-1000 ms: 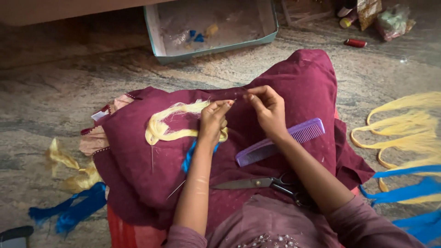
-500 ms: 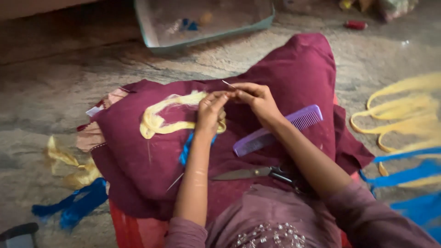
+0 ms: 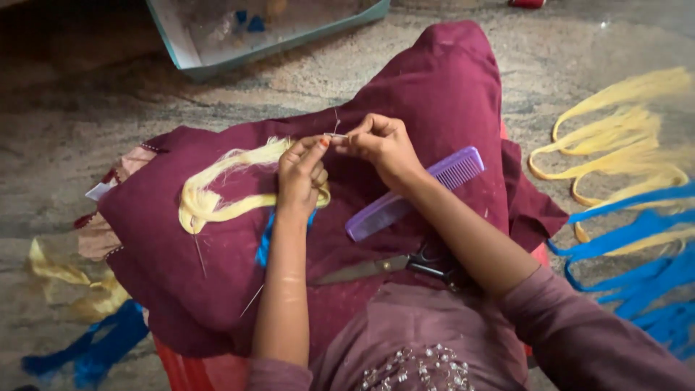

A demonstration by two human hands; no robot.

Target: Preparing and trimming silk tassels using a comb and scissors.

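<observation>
Stone floor [image 3: 87,130] underneath, maroon cloth [image 3: 434,94] over the lap; both hands, left hand [image 3: 302,174] and right hand [image 3: 380,145], are pinching a thin needle [image 3: 335,135] between closed fingertips, blonde strands [image 3: 217,195] trailing under the left.

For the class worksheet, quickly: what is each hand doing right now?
Left hand: fingers pinched shut on the yellow fibre strand.
Right hand: fingers pinched shut on a thin needle where both hands meet.

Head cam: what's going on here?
A person sits on a stone floor with a maroon cloth over the lap. The left hand and right hand meet over it, pinching a thin thread or needle; which is unclear. A yellow fibre strand runs under the left hand. A purple comb and scissors lie on the cloth.
</observation>
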